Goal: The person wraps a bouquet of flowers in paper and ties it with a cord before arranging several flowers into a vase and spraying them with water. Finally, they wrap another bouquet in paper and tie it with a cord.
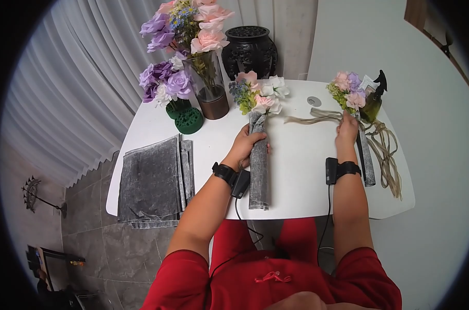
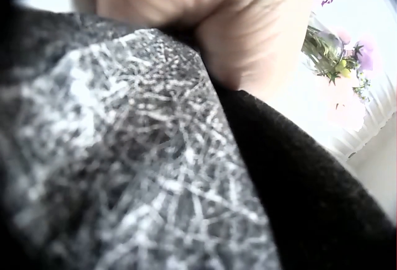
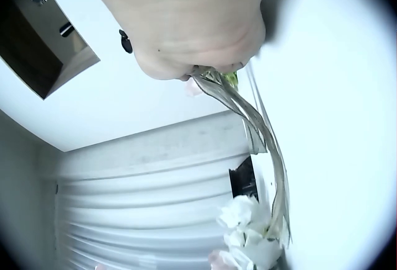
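In the head view my left hand [image 1: 240, 148] grips a bouquet rolled in grey wrapping [image 1: 259, 175], its pink, white and blue flowers [image 1: 260, 94] pointing away from me. The left wrist view has that wrapping [image 2: 142, 158] close up, under the hand [image 2: 205, 9]. My right hand [image 1: 346, 132] pinches beige ribbon strands [image 1: 322, 114] beside a second wrapped bouquet [image 1: 367, 160] at the right. From the right hand [image 3: 192, 28], in the right wrist view, the ribbon [image 3: 267, 139] curves down towards white flowers [image 3: 248, 236].
Grey wrapping sheets [image 1: 150, 178] lie at the table's left. Behind stand a glass vase of flowers [image 1: 212, 98], green foam [image 1: 189, 121] by purple flowers [image 1: 178, 84] and a black pot [image 1: 250, 49]. A spray bottle [image 1: 373, 103] and loose ribbons [image 1: 387, 160] are at the right.
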Demonstrator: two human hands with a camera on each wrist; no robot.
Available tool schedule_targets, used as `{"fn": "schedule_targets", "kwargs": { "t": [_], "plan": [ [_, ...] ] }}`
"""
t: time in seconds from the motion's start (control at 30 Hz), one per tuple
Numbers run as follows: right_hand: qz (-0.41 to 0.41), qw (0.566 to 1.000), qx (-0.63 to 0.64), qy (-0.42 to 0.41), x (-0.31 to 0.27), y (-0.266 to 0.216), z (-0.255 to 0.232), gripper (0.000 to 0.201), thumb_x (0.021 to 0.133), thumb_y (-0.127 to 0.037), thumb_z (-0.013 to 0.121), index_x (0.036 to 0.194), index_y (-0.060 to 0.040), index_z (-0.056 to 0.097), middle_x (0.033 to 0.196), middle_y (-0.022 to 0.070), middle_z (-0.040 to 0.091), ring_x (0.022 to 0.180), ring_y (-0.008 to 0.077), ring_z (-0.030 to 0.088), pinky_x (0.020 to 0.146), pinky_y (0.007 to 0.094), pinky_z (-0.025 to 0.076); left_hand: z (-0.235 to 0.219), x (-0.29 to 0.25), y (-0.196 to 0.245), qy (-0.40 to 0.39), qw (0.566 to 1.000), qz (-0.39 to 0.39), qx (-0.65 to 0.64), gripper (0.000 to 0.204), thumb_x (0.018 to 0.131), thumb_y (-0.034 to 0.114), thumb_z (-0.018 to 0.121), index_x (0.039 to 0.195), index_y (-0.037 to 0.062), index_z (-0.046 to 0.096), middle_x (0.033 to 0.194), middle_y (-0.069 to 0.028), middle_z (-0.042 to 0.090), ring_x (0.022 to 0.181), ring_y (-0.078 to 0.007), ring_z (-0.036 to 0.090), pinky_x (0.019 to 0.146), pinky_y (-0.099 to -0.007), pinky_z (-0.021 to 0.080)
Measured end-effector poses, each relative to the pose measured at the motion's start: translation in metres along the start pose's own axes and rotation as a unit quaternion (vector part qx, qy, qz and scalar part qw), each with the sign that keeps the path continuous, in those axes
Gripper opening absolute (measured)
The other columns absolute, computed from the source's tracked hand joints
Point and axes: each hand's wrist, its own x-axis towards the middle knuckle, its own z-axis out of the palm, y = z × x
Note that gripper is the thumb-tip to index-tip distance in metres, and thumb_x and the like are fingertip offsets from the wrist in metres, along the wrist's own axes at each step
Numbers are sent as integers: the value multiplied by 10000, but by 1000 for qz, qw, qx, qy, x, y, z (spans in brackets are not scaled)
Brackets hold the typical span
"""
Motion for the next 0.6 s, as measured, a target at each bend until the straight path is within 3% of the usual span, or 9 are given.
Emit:
{"fn": "schedule_targets", "kwargs": {
  "t": [0.03, 0.1, 0.13, 0.17, 0.23, 0.27, 0.43, 0.57, 0.6],
  "plan": [
    [1, 1000, -1, -1, 10, 5, -5, 212, 870, -218, 622, 943, -23, 583, 621, -34, 462, 496, 58, 419, 428, 220, 331, 2, -1, 0, 13, 1000, 6, -3, 365, 815, -6, 571, 1111, 11, 358, 801, -115, 532, 594, -227, 613, 543, -381, 569],
    [-164, 968, -182, 55, 10, 3, -1, 261, 850, -228, 628, 967, 1, 582, 622, 13, 533, 620, 168, 575, 578, 280, 455, 2, 0, -1, 15, 1000, 8, 11, 376, 813, -5, 574, 1118, 11, 354, 796, -118, 533, 591, -228, 611, 541, -383, 567],
    [-188, 925, -325, 61, 8, 1, -5, 298, 814, -209, 635, 1020, -3, 574, 802, 109, 605, 838, 305, 624, 773, 351, 481, 3, 0, -2, 16, 1000, 11, 25, 387, 811, -4, 576, 1125, 11, 349, 791, -121, 534, 587, -229, 610, 538, -385, 564],
    [-188, 925, -325, 61, -3, -1, -2, 298, 814, -209, 635, 1020, -3, 574, 802, 109, 605, 838, 305, 624, 773, 351, 481, 3, -1, -2, 16, 1000, 11, 25, 387, 811, -4, 576, 1125, 11, 349, 791, -121, 534, 588, -229, 610, 538, -385, 564],
    [-352, 770, -515, 136, -20, -5, 9, 339, 778, -187, 628, 1068, -25, 561, 1020, 180, 564, 934, 368, 592, 828, 394, 472, 5, -2, -2, 25, 999, 8, 45, 381, 827, 41, 604, 1118, 17, 359, 778, -114, 538, 581, -227, 607, 523, -379, 556],
    [-300, 794, -517, 111, -34, -19, 19, 356, 775, -183, 614, 1097, -46, 547, 1150, 209, 489, 999, 379, 560, 854, 414, 463, 7, -3, -1, 24, 999, 9, 45, 381, 827, 41, 604, 1118, 17, 359, 778, -114, 538, 581, -227, 607, 523, -379, 556],
    [-386, 792, -470, 62, -73, -35, 46, 286, 790, -193, 612, 1041, -62, 573, 1033, 165, 569, 881, 360, 602, 748, 411, 485, 3, 2, -5, 1, 999, -34, -24, 345, 948, 379, 439, 1010, 46, 509, 852, -102, 594, 576, -199, 602, 557, -384, 540],
    [-249, 894, -291, -233, -72, 17, 60, 185, 856, -196, 595, 952, -38, 603, 726, 68, 629, 649, 203, 591, 615, 307, 477, -4, 6, -10, -16, 998, -45, -39, 411, 971, 395, 339, 1032, 47, 548, 922, -102, 612, 671, -204, 616, 640, -372, 533],
    [-133, 904, -262, -311, -90, 7, 65, 223, 878, -231, 589, 978, -32, 595, 746, 53, 624, 642, 159, 569, 591, 285, 471, -3, 7, -11, -4, 999, -17, -51, 393, 975, 356, 334, 1084, 39, 540, 956, -97, 613, 743, -202, 614, 690, -351, 525]
  ]
}}
